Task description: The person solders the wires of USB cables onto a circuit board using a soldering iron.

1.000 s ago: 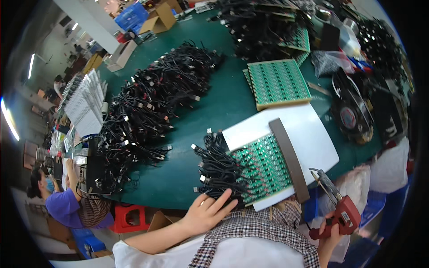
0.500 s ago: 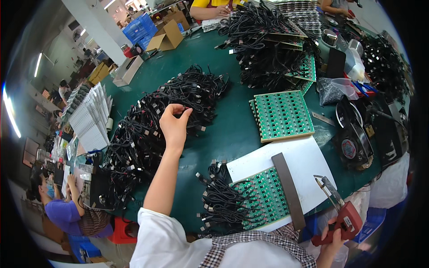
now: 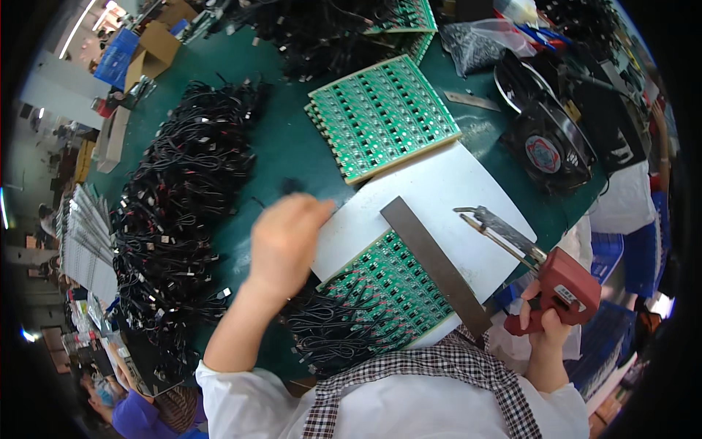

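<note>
My left hand is smeared by motion over the near-left edge of the white sheet. Its fingers look pinched together, and a blurred black cable shows beside them. In my right hand is a red soldering gun, its metal tip pointing up and left above the sheet. A green circuit board panel lies close to my body, with black cables joined along its left part. Across the panel's right side rests a dark flat bar.
A long heap of black cables covers the left of the green table. Stacked green panels stand beyond the sheet, with more cables behind. On the right are a black fan, a metal strip and a bag of dark bits.
My left hand has come away from the cable heap, rightward and nearer the board panel. The soldering gun has risen slightly, its tip now further left over the sheet. The view has shifted.
</note>
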Motion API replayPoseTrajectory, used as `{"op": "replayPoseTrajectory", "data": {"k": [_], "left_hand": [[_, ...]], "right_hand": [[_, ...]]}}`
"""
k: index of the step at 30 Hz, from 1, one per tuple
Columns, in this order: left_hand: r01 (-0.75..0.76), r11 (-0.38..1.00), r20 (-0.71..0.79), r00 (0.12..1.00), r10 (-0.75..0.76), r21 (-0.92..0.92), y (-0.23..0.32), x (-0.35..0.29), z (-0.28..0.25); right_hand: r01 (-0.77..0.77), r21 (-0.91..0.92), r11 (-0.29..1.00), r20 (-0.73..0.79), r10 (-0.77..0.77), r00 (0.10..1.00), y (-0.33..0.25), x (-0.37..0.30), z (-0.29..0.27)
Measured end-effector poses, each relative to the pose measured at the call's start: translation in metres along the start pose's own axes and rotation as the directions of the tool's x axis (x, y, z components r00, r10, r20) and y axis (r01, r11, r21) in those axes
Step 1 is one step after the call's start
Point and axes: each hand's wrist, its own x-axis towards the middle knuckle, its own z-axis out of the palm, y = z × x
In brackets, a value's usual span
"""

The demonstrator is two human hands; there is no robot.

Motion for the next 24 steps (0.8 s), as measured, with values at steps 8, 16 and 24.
{"op": "replayPoseTrajectory", "data": {"k": [8,16,24], "left_hand": [[-0.03,0.992,0.196,0.979,0.054,-0.125,0.027,-0.024,0.017],[-0.188,0.97,0.189,0.958,0.216,-0.155,0.024,-0.016,0.021],[-0.219,0.965,0.198,0.949,0.245,-0.146,0.024,-0.017,0.023]], "right_hand": [[-0.284,0.007,0.959,0.168,0.279,0.946,0.002,-0.003,0.011],[-0.37,-0.055,0.928,0.17,0.373,0.912,-0.004,0.013,0.028],[-0.024,-0.457,0.889,0.4,0.229,0.887,-0.011,0.043,0.025]]}}
